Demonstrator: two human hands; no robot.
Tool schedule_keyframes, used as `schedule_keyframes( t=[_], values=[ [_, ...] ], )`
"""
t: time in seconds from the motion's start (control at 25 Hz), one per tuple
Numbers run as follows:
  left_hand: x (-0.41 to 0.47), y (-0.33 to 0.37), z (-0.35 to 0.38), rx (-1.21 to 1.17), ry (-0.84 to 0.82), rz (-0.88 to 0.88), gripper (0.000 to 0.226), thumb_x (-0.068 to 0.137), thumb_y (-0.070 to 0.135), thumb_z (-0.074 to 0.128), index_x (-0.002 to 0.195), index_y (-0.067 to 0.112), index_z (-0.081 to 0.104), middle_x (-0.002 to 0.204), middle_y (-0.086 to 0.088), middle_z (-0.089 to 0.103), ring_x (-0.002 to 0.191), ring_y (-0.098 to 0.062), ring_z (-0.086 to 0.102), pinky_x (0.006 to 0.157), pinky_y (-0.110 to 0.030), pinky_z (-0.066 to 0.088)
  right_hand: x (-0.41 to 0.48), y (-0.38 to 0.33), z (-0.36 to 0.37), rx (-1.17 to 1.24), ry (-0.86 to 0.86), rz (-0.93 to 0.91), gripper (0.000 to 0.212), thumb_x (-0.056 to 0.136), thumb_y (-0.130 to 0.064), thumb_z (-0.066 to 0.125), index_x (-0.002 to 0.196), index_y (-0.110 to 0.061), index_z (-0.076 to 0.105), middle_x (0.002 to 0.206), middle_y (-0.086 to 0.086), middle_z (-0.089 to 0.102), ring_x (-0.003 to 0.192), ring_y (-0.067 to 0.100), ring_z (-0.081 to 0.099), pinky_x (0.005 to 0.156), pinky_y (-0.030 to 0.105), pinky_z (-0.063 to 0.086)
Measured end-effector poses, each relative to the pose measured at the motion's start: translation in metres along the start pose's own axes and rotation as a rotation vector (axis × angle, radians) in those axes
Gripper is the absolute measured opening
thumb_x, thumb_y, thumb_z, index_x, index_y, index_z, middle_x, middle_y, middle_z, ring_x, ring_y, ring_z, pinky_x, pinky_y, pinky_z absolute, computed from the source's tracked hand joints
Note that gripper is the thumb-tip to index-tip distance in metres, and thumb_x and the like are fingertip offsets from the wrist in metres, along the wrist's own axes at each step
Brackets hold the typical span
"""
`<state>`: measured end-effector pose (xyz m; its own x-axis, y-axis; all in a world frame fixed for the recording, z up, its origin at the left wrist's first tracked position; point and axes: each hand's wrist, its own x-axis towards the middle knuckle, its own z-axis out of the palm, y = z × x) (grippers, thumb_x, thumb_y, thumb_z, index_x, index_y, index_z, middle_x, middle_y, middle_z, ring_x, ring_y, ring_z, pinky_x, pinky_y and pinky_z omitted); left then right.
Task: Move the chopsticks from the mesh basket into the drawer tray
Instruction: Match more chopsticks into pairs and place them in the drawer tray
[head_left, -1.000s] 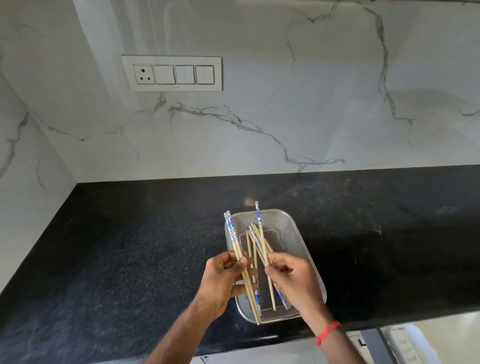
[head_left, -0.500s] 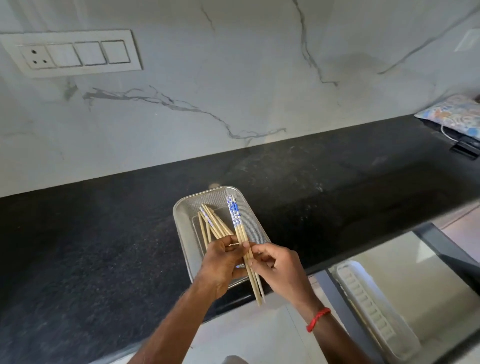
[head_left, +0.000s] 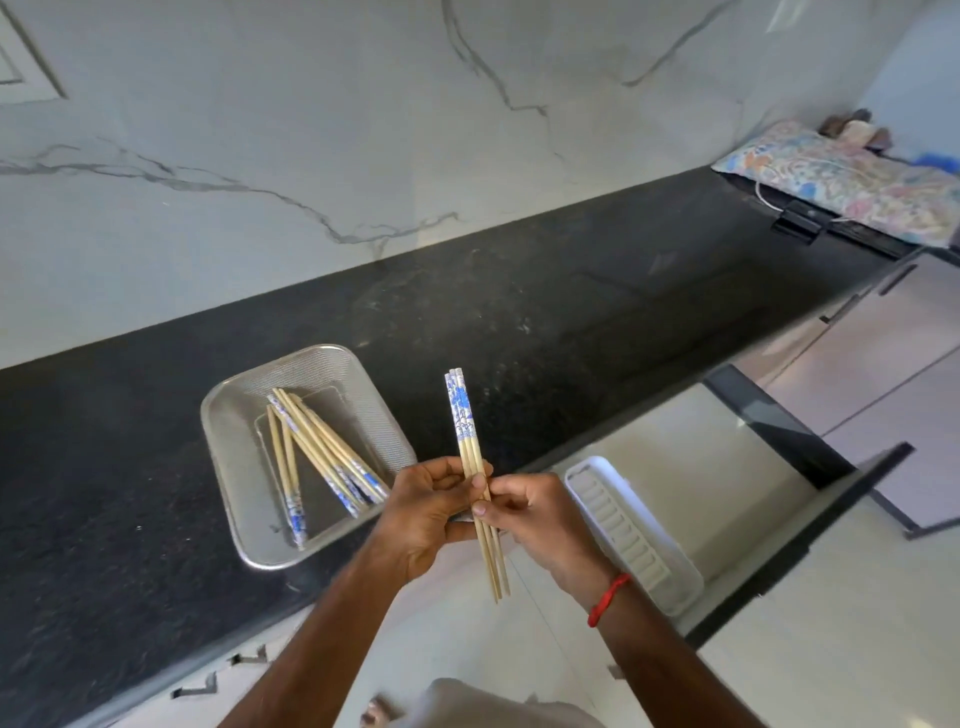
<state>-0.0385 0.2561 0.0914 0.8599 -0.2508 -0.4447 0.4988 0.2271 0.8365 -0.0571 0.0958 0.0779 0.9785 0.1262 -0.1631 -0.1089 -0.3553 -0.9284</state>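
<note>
Beside the mesh basket (head_left: 236, 499), left hand (head_left: 423, 512) and right hand (head_left: 540, 519) together pinch three chopsticks (head_left: 470, 457)

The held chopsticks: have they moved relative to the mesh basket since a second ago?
Yes. The held chopsticks, gripped by both the left hand and right hand, were over the mesh basket; now they are off its right side, toward the drawer tray.

Both hands hold a bundle of chopsticks (head_left: 470, 457) upright over the table (head_left: 519, 322) edge, blue-patterned ends up. Left hand (head_left: 423, 512) grip wraps the middle; right hand (head_left: 535, 519) pinches it w/ thumb and fingers. More chopsticks (head_left: 317, 447) lie crossed in the mesh basket (head_left: 249, 519) at left. White tray (head_left: 670, 587) sits in the open drawer (head_left: 810, 525) at right.
</note>
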Motion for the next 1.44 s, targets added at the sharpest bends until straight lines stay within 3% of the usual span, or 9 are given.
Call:
schedule_keyframes(
  t=[0.28, 0.48, 0.56, 0.68, 0.84, 0.96, 1.04, 1.2, 1.44],
  values=[
    [0.009, -0.041, 0.072, 0.126, -0.001, -0.034, 0.032, 0.074, 0.011, 0.079, 0.103, -0.002, 0.075, 0.101, -0.022, 0.077, 0.093, -0.036, 0.077, 0.072, -0.043, 0.064, -0.026, 0.066, -0.067, 0.003, 0.009, 0.026, 0.015, 0.082, -0.013, 0.075, 0.096, -0.017, 0.077, 0.091, 0.005, 0.078, 0.083, 0.021, 0.074, 0.083, 0.042, 0.060],
    [0.020, -0.061, 0.103, 0.208, 0.085, -0.091, 0.025, 0.088, 0.028, 0.072, 0.107, 0.011, 0.075, 0.109, -0.004, 0.078, 0.104, -0.026, 0.073, 0.094, -0.047, 0.058, -0.033, 0.098, -0.121, 0.028, 0.121, 0.177, 0.013, 0.082, -0.007, 0.075, 0.094, -0.010, 0.078, 0.086, 0.005, 0.078, 0.079, 0.012, 0.073, 0.079, 0.026, 0.057],
    [0.022, -0.069, 0.111, 0.229, 0.092, -0.120, 0.025, 0.094, 0.031, 0.066, 0.110, 0.014, 0.074, 0.111, -0.001, 0.078, 0.104, -0.024, 0.074, 0.096, -0.045, 0.057, -0.028, 0.115, -0.143, -0.050, 0.160, 0.217, 0.011, 0.081, -0.011, 0.077, 0.091, -0.015, 0.079, 0.081, -0.001, 0.078, 0.075, 0.006, 0.072, 0.077, 0.024, 0.057],
    [0.021, -0.079, 0.122, 0.235, 0.106, -0.149, 0.026, 0.097, 0.033, 0.063, 0.112, 0.014, 0.073, 0.109, 0.000, 0.079, 0.102, -0.023, 0.075, 0.091, -0.040, 0.058, -0.015, 0.150, -0.168, -0.235, 0.177, 0.242, 0.008, 0.079, -0.015, 0.078, 0.086, -0.012, 0.077, 0.077, 0.003, 0.077, 0.074, 0.017, 0.073, 0.075, 0.030, 0.058],
    [0.021, -0.092, 0.131, 0.253, 0.159, -0.187, 0.024, 0.097, 0.032, 0.063, 0.110, 0.015, 0.073, 0.107, -0.001, 0.080, 0.100, -0.022, 0.076, 0.089, -0.039, 0.058, -0.003, 0.194, -0.176, -0.507, 0.088, 0.324, 0.015, 0.079, -0.018, 0.075, 0.070, -0.008, 0.070, 0.070, 0.010, 0.072, 0.069, 0.026, 0.069, 0.066, 0.034, 0.056],
    [0.021, -0.097, 0.135, 0.257, 0.192, -0.208, 0.025, 0.096, 0.033, 0.063, 0.110, 0.015, 0.073, 0.107, -0.001, 0.080, 0.100, -0.023, 0.075, 0.090, -0.040, 0.057, 0.000, 0.212, -0.172, -0.606, -0.005, 0.408, 0.016, 0.081, -0.020, 0.075, 0.069, -0.011, 0.069, 0.076, 0.010, 0.073, 0.073, 0.024, 0.070, 0.063, 0.026, 0.054],
    [0.021, -0.098, 0.137, 0.251, 0.207, -0.210, 0.024, 0.097, 0.033, 0.062, 0.108, 0.015, 0.074, 0.106, 0.000, 0.080, 0.100, -0.024, 0.075, 0.091, -0.041, 0.057, 0.003, 0.220, -0.167, -0.680, -0.007, 0.435, 0.014, 0.082, -0.020, 0.074, 0.075, -0.009, 0.070, 0.080, 0.010, 0.074, 0.077, 0.025, 0.071, 0.065, 0.023, 0.052],
    [0.019, -0.099, 0.136, 0.260, 0.234, -0.220, 0.024, 0.097, 0.033, 0.060, 0.107, 0.016, 0.074, 0.104, 0.001, 0.081, 0.098, -0.024, 0.076, 0.092, -0.042, 0.057, 0.013, 0.226, -0.156, -0.807, 0.033, 0.479, 0.018, 0.089, -0.014, 0.059, 0.104, -0.012, 0.068, 0.103, 0.009, 0.074, 0.096, 0.030, 0.070, 0.081, 0.036, 0.057],
    [0.013, -0.105, 0.130, 0.271, 0.283, -0.242, 0.026, 0.098, 0.031, 0.059, 0.108, 0.010, 0.073, 0.106, -0.005, 0.079, 0.099, -0.028, 0.075, 0.093, -0.044, 0.055, 0.021, 0.237, -0.147, -0.951, -0.005, 0.437, 0.027, 0.095, -0.010, 0.044, 0.112, -0.011, 0.064, 0.111, 0.011, 0.070, 0.104, 0.032, 0.067, 0.085, 0.038, 0.053]
  ],
)
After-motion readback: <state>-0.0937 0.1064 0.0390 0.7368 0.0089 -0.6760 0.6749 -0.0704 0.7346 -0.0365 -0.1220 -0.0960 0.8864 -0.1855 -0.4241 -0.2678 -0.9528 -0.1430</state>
